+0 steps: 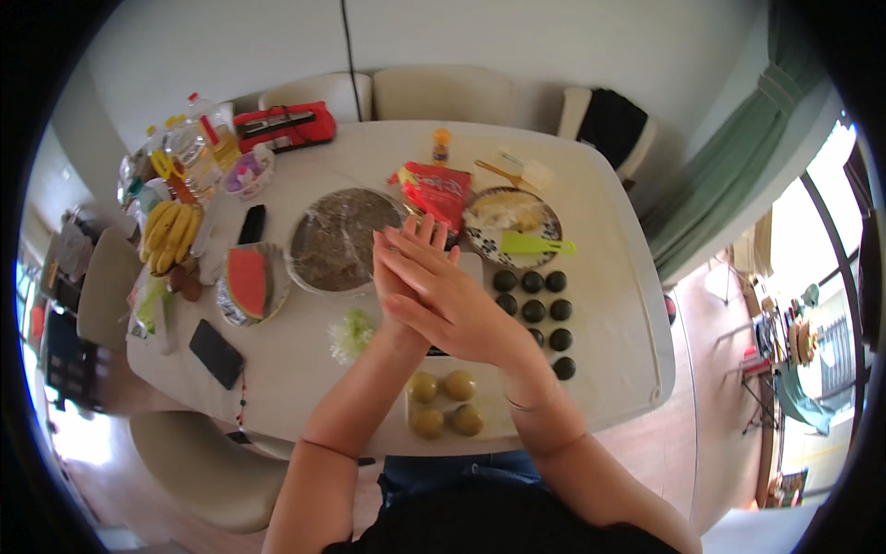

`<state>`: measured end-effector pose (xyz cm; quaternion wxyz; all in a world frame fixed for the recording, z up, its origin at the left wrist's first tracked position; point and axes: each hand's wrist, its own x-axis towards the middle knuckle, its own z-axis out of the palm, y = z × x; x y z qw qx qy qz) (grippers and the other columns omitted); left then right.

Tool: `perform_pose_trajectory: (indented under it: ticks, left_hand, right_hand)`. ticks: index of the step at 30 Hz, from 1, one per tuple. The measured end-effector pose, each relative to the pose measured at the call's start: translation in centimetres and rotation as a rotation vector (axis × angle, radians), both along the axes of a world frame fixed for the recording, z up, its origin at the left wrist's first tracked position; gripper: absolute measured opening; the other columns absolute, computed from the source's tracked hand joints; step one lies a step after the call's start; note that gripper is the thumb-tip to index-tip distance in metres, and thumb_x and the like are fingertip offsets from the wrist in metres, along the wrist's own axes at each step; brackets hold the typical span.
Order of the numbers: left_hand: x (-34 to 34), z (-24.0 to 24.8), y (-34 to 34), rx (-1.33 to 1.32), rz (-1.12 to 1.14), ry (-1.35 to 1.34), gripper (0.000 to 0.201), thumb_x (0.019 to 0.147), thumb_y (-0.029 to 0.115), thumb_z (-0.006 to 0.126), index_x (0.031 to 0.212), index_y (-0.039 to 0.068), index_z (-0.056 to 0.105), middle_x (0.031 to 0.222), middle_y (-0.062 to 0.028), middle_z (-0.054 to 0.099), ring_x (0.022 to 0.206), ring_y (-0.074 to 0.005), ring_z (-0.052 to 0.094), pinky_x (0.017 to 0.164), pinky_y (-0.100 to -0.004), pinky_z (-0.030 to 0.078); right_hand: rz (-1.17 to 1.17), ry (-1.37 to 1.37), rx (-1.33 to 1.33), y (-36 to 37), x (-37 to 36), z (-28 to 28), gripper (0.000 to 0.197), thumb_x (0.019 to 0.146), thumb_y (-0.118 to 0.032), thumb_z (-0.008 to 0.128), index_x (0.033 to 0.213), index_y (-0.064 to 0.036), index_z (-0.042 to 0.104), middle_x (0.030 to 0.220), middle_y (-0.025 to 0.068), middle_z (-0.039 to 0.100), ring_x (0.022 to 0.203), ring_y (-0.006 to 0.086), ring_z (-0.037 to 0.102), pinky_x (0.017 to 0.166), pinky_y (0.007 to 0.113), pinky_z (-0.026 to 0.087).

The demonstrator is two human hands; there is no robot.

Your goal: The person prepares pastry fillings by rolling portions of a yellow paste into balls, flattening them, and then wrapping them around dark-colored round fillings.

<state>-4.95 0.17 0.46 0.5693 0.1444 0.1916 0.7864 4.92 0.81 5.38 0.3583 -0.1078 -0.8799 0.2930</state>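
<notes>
My left hand (386,270) and my right hand (457,300) meet palm to palm above the middle of the table, the right one on top. Fingers of both hands are stretched out and point away from me. Whatever lies between the palms, if anything, is hidden. Several yellowish balls (459,385) sit on the table between my forearms. To the right of my hands, several dark green, shiny balls (532,310) stand in rows. A wide round bowl (337,242) of brown filling under clear film lies just left of my fingers. Some pale green crumpled material (352,335) rests by my left wrist.
Beyond my hands are a red bag (438,194) and a patterned plate (478,242) bearing yellow dough and a lime-green scraper (540,245). Leftward lie a watermelon piece (246,280), a black phone (216,355), bananas (170,235) and oil bottles (192,148). Chairs (443,92) line the far edge.
</notes>
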Motion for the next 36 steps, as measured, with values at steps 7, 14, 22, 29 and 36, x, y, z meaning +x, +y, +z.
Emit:
perform_pose_trajectory:
  ticks: [7,14,22,29,36]
  left_hand:
    - [1.1,2.4,-1.9,0.011,-0.214,-0.078,0.075,0.096,0.062,0.032,0.148,0.008,0.032,0.154,-0.0105,0.031,0.141,-0.0294,0.031,0.115,-0.0425,0.025]
    - [-1.2,-2.5,0.5,0.247,-0.111,0.000,0.075,0.095,0.061,0.036,0.147,0.009,0.034,0.152,-0.0109,0.035,0.139,-0.0302,0.032,0.114,-0.0481,0.023]
    - [0.1,3.4,-1.9,0.080,-0.209,-0.116,0.079,0.095,0.064,0.032,0.152,0.010,0.025,0.157,-0.0081,0.026,0.146,-0.0273,0.020,0.117,-0.0517,0.014]
    - [2.6,-1.6,0.9,0.498,-0.325,0.137,0.080,0.094,0.068,0.027,0.154,0.014,0.020,0.160,-0.0074,0.019,0.148,-0.0288,0.015,0.117,-0.0495,0.014]
    - [0.7,3.3,-1.4,0.135,-0.265,-0.112,0.080,0.096,0.062,0.033,0.151,0.005,0.022,0.158,-0.0117,0.023,0.145,-0.0288,0.022,0.117,-0.0435,0.019]
  right_hand:
    - [-0.398,0.147,-0.150,3.8,-1.2,-3.0,0.046,0.096,-0.029,0.053,0.128,0.0054,0.052,0.136,0.0279,0.048,0.133,0.0431,0.039,0.108,0.047,0.033]
    - [-0.352,0.137,0.107,-0.5,-2.8,-2.2,0.053,0.095,-0.037,0.052,0.130,0.0022,0.052,0.139,0.0254,0.046,0.137,0.0400,0.035,0.111,0.052,0.026]
    - [-0.476,0.030,-0.077,2.6,-1.8,-2.5,0.062,0.096,-0.037,0.050,0.141,0.0033,0.038,0.146,0.0262,0.037,0.139,0.0425,0.029,0.112,0.054,0.024]
    - [-0.426,-0.130,-0.113,0.0,1.6,1.9,0.060,0.096,-0.037,0.050,0.139,0.0049,0.041,0.147,0.0260,0.036,0.140,0.0432,0.027,0.113,0.051,0.024]
    - [-0.603,-0.070,-0.085,5.1,0.3,-4.0,0.057,0.099,-0.040,0.045,0.138,0.0002,0.044,0.146,0.0293,0.035,0.138,0.0447,0.031,0.112,0.056,0.023]
